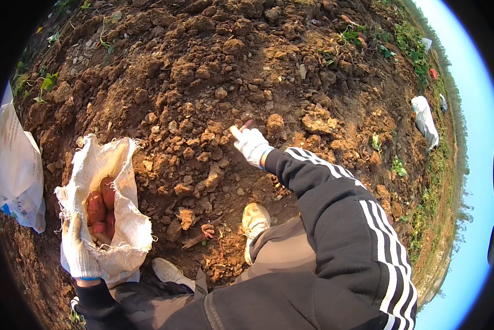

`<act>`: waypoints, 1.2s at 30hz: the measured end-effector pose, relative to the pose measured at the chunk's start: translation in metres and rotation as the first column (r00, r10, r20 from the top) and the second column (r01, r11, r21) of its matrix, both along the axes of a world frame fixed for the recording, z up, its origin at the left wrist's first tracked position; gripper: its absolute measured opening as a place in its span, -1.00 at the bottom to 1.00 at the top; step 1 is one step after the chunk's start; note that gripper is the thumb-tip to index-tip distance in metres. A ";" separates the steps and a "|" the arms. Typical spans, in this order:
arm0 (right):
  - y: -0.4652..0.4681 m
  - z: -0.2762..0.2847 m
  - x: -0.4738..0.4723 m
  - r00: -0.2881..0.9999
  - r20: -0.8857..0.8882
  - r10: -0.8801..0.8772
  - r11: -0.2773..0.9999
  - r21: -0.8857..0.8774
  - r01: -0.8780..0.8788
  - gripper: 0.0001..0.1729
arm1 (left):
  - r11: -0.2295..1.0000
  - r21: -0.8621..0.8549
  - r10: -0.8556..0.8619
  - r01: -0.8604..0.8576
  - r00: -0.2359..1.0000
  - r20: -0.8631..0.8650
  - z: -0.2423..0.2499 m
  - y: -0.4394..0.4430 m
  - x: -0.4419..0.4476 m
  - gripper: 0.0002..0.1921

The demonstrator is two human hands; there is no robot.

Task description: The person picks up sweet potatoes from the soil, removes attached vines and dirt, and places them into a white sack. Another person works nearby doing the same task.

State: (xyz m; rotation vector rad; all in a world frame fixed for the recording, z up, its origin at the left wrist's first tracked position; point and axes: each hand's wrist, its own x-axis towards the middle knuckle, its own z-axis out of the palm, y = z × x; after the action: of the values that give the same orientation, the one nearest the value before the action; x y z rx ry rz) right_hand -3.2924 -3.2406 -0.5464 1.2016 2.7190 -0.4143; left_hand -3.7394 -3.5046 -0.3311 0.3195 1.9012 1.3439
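My left hand (80,249), in a white knit glove, grips the edge of a white woven sack (137,231) with a frayed rim. Several red-skinned sweet potatoes (102,202) lie inside its gaping mouth. Out over the cloddy brown soil (214,165) reaches my right hand (251,145), also gloved, with a finger stretched forward. A small pinkish root, perhaps a sweet potato (248,123), shows right at its fingertips. Whether the fingers hold it or only touch it, I cannot tell.
Another white printed sack (18,165) stands at the far left. A broken root piece (195,240) lies by my shoes (255,222). Large clods (319,119) and vine leaves (398,167) are scattered to the right, where a white sack (425,121) lies near the grass.
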 end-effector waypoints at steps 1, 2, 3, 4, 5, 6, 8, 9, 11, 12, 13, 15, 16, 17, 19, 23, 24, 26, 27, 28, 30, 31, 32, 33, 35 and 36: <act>-0.004 -0.005 0.002 0.990 0.083 0.116 0.993 0.010 -0.117 -0.48 | 0.998 0.064 0.007 -0.013 0.995 0.099 0.000 0.000 0.001 -0.63; -0.005 -0.006 0.003 0.974 0.114 0.195 0.979 0.030 -0.200 -0.57 | 0.998 0.012 0.060 -0.062 0.993 0.105 0.003 0.000 0.002 -0.63; -0.003 -0.003 0.003 0.903 0.242 0.355 0.926 0.043 -0.376 -0.65 | 0.999 0.036 -0.007 0.005 0.998 0.054 0.003 0.001 0.004 -0.63; 0.005 0.006 0.003 0.918 0.227 0.326 0.944 -0.037 -0.327 -0.69 | 0.998 0.062 0.002 -0.005 0.999 0.050 0.005 0.002 0.004 -0.63; 0.009 0.018 0.000 0.928 0.213 0.305 0.951 -0.115 -0.286 -0.73 | 0.995 0.081 0.051 -0.061 0.991 0.124 0.006 0.003 0.005 -0.64; 0.009 0.034 -0.005 0.989 0.099 0.108 0.991 -0.088 -0.099 -0.71 | 0.993 0.097 0.056 -0.070 0.989 0.140 0.008 0.003 0.006 -0.63; 0.023 0.074 -0.022 0.965 -0.090 -0.248 0.920 -0.334 0.205 -0.56 | 0.994 0.029 0.099 -0.101 0.993 0.059 0.010 0.003 0.006 -0.67; 0.031 0.094 -0.037 0.802 -0.122 -0.584 0.605 -0.725 0.330 -0.53 | 0.999 0.034 0.019 -0.018 1.000 -0.018 0.011 0.002 0.007 -0.70; 0.037 0.131 -0.073 0.527 -0.388 -0.756 0.329 -0.922 -0.207 -0.54 | 0.994 0.106 0.034 -0.041 0.997 0.067 0.013 0.002 0.009 -0.67; 0.034 0.148 -0.091 0.474 -0.476 -0.741 0.237 -0.845 -0.479 -0.55 | 0.994 0.112 0.001 -0.010 0.997 0.075 0.014 0.002 0.010 -0.65; 0.028 0.164 -0.109 0.408 -0.497 -0.766 0.127 -0.739 -0.662 -0.55 | 0.995 0.096 0.000 -0.008 0.996 0.084 0.015 0.002 0.011 -0.65; 0.000 0.182 -0.168 0.380 -0.549 -0.744 0.137 -0.683 -0.717 -0.58 | 1.000 0.011 0.024 -0.025 0.998 0.050 0.017 0.003 0.011 -0.63; -0.022 0.185 -0.203 0.445 -0.492 -0.748 0.069 -0.724 -0.686 -0.58 | 0.998 0.042 0.045 -0.047 0.998 0.049 0.019 0.002 0.011 -0.63; -0.045 0.188 -0.237 0.488 -0.473 -0.733 0.018 -0.732 -0.681 -0.58 | 0.995 0.078 0.059 -0.063 0.997 0.053 0.021 0.002 0.010 -0.63; -0.094 0.190 -0.285 0.615 -0.530 -0.584 -0.025 -0.746 -0.666 -0.55 | 0.992 0.108 0.064 -0.067 0.997 0.033 0.026 0.002 0.006 -0.63; -0.125 0.168 -0.291 0.781 -0.615 -0.109 0.691 -0.611 -0.385 -0.31 | 0.979 0.139 0.142 -0.150 0.987 0.070 0.030 -0.007 -0.003 -0.62; -0.112 0.158 -0.270 0.757 -0.645 -0.110 0.731 -0.568 -0.378 -0.33 | 0.985 0.129 0.109 -0.118 0.991 0.076 0.029 -0.010 -0.005 -0.60; -0.074 0.139 -0.217 0.752 -0.651 -0.099 0.823 -0.479 -0.306 -0.35 | 0.987 0.119 0.103 -0.107 0.994 0.041 0.027 -0.016 -0.008 -0.61; -0.045 0.128 -0.182 0.798 -0.602 -0.033 0.909 -0.350 -0.227 -0.37 | 0.983 0.106 0.148 -0.151 0.988 0.033 0.026 -0.019 -0.010 -0.63; -0.012 0.118 -0.147 0.871 -0.490 0.036 0.972 -0.185 -0.144 -0.31 | 0.987 0.125 0.107 -0.106 0.994 -0.003 0.024 -0.021 -0.011 -0.65; 0.041 0.099 -0.070 0.974 -0.084 -0.208 0.977 0.018 0.210 -0.29 | 0.983 0.173 0.061 -0.066 0.998 0.031 0.021 -0.023 -0.013 -0.70; 0.060 0.090 -0.033 0.909 0.117 -0.400 0.916 0.061 0.395 -0.20 | 0.988 0.137 0.071 -0.072 0.997 0.012 0.019 -0.022 -0.014 -0.67; 0.066 0.083 0.004 0.836 0.262 -0.482 0.870 0.027 0.492 -0.06 | 0.990 0.130 0.054 -0.056 0.998 0.019 0.018 -0.021 -0.015 -0.64; 0.068 0.076 0.036 0.764 0.347 -0.544 0.786 -0.110 0.609 -0.02 | 0.986 0.167 0.002 -0.012 0.998 0.060 0.016 -0.020 -0.015 -0.61; 0.057 0.066 0.084 0.775 0.231 -0.589 0.668 -0.401 0.627 -0.14 | 0.994 0.101 0.038 -0.039 0.999 0.014 0.013 -0.015 -0.016 -0.60; 0.052 0.064 0.100 0.842 0.285 -0.457 0.686 -0.489 0.538 -0.28 | 0.994 0.101 0.047 -0.050 0.999 0.025 0.012 -0.013 -0.017 -0.60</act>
State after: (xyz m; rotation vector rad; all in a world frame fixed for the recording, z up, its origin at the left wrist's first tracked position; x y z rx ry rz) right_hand -3.1924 -3.1884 -0.4825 1.6746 1.8797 -1.0521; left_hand -3.7566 -3.5175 -0.3194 0.3093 1.8369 1.4733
